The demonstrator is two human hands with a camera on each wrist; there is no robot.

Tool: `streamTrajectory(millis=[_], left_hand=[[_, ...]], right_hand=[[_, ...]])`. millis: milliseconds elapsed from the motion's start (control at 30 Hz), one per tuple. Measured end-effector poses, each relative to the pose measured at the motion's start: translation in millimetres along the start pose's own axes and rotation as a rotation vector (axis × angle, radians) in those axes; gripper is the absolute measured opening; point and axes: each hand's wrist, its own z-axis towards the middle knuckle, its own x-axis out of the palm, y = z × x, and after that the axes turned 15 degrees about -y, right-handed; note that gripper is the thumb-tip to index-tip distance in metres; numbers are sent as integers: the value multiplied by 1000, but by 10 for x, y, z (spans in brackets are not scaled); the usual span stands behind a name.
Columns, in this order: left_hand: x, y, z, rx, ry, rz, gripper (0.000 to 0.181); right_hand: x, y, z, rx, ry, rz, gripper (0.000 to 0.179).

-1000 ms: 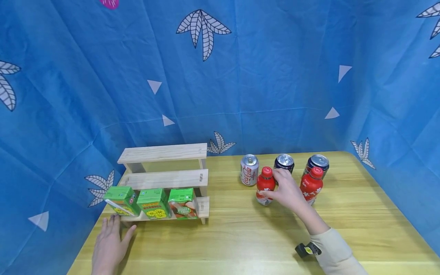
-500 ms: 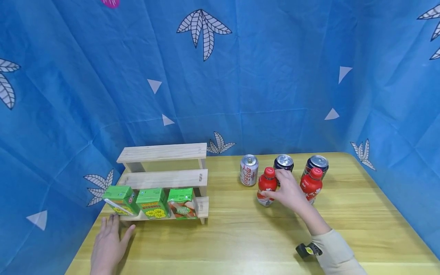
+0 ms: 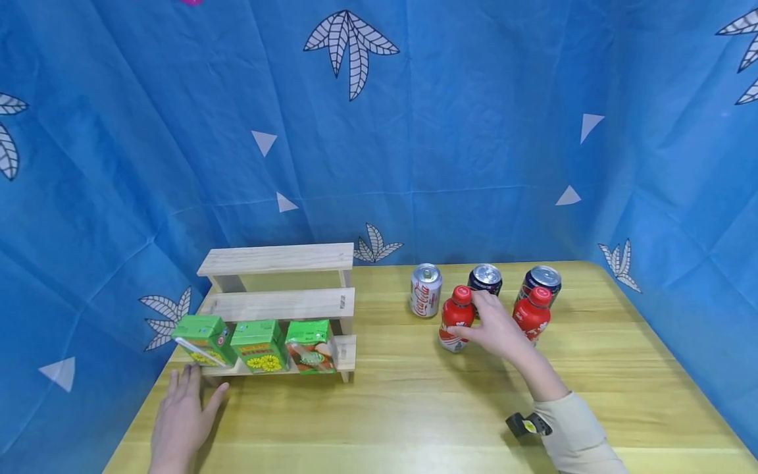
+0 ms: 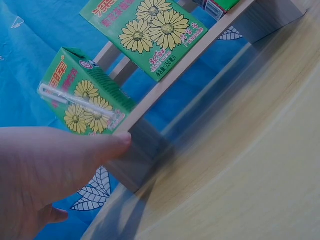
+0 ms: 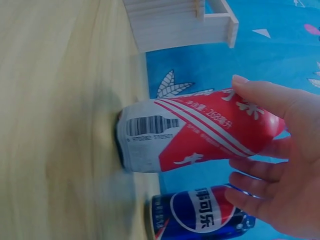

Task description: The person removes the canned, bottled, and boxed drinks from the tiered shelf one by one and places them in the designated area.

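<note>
My right hand point(image 3: 495, 329) holds a red-capped, red and white drink bottle point(image 3: 454, 322) around its upper part, thumb on one side and fingers on the other. In the right wrist view the bottle point(image 5: 185, 132) stands upright, its base right at the tabletop. My left hand point(image 3: 180, 418) has its fingers outstretched at the front left corner of a wooden three-step shelf point(image 3: 275, 304). In the left wrist view its thumb point(image 4: 117, 144) touches the shelf's front edge. Green drink cartons, among them this flower-printed one point(image 3: 258, 349), stand on the lowest step.
Behind the held bottle are a silver Coca-Cola can point(image 3: 426, 293) and a dark blue can point(image 3: 485, 280). Farther right, a second red bottle point(image 3: 531, 316) stands before another dark can point(image 3: 545, 276). A blue printed cloth point(image 3: 474, 131) hangs around the table point(image 3: 367, 421).
The bottle has shifted very slightly in my right hand's hold. My left hand stays at the shelf corner. The head view has moved a little, sliding the whole scene slightly up and left.
</note>
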Motion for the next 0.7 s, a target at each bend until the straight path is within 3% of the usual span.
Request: streamTrajectory(millis=[300,500,700], left_hand=[[-13,-26,5,-16,34,-4,90],[-5,-18,26,-10,35,-3,90],[10,17,42,-13,54,-10,91]], right_hand=[[-155,42,-14,0,-5,32,79],[-256,167,-18,-17,-67,64,75],[-303,387,-27,-90,-158,77,70]])
